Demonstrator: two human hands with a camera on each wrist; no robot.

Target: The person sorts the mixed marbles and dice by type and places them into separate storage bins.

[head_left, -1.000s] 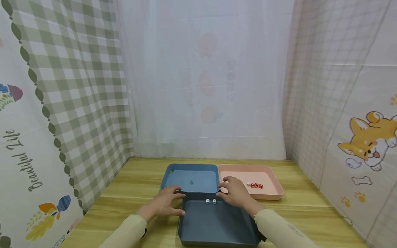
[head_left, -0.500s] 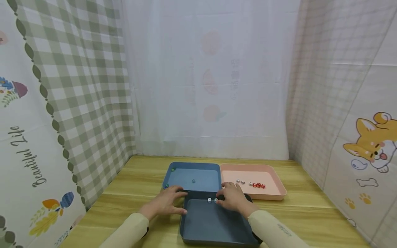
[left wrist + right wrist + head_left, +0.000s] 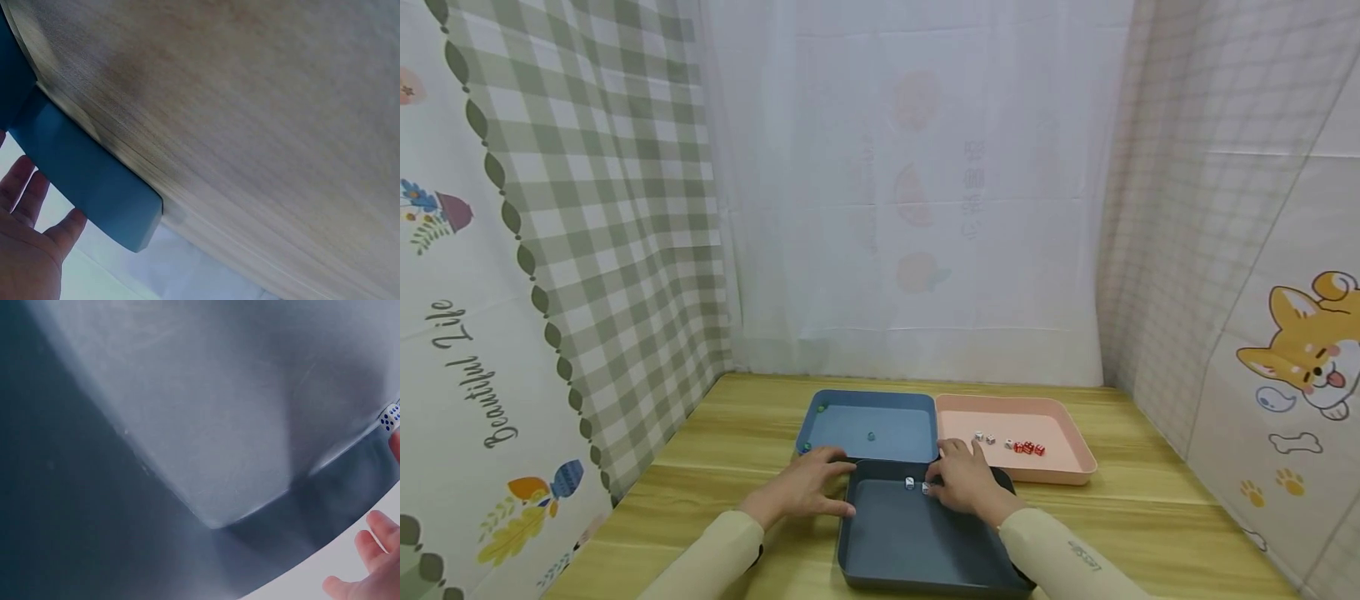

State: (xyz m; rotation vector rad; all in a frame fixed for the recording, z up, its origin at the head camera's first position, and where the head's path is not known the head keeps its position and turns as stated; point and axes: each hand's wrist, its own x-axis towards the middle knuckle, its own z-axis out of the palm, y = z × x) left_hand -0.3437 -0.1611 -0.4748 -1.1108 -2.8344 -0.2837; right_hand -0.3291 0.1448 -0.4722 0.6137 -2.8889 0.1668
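Two white dice sit along the far wall inside the dark grey tray [image 3: 925, 542]. My right hand [image 3: 966, 482] reaches over that tray from the right and pinches the right-hand die [image 3: 926, 488] at its fingertips. In the right wrist view, a finger or thumb tip touches the spotted die [image 3: 389, 419], while other fingers extend past the rim. The left-hand die [image 3: 909, 482] stands free beside it. My left hand [image 3: 805, 490] is spread at the tray's left side, fingertips at the rim. In the left wrist view its fingers rest against a tray's outer wall [image 3: 87, 172].
Behind the grey tray stands a blue tray [image 3: 895, 408] holding a few small green and bluish dice. To its right, a pink tray [image 3: 1060, 425] holds several white dice and red dice [image 3: 1028, 448]. Curtains [image 3: 917, 250] enclose the wooden table [image 3: 1150, 517].
My right hand has moved left and down onto the right-hand die, which has shifted slightly toward me. More white dice show in the pink tray. The left hand stays at the rim.
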